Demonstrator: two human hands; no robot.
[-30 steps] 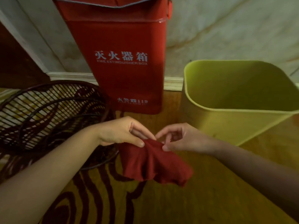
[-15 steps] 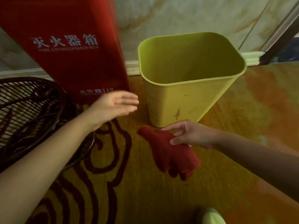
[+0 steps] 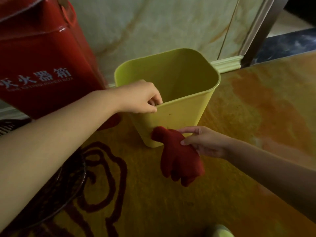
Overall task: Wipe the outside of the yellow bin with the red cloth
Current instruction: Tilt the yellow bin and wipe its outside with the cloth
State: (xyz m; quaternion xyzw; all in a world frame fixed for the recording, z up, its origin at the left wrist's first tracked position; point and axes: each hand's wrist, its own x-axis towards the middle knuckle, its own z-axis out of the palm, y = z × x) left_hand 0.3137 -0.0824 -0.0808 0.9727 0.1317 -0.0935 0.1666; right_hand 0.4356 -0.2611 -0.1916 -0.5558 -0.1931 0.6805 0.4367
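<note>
The left hand [image 3: 139, 97] grips the near rim of the bin [image 3: 179, 117], thumb outside and fingers inside, closed on it. The right hand [image 3: 203, 142] pinches the cloth [image 3: 177, 156] in a closed grip, with the cloth's upper end touching the bin's lower front wall. The bin stands on the floor [image 3: 256, 117] beside a red box [image 3: 44, 65].

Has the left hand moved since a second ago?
Yes. The left hand left the red cloth and went to the yellow bin, now gripping its rim.

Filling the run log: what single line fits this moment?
left hand: grips yellow bin rim | right hand: holds red cloth at bin's front
</note>
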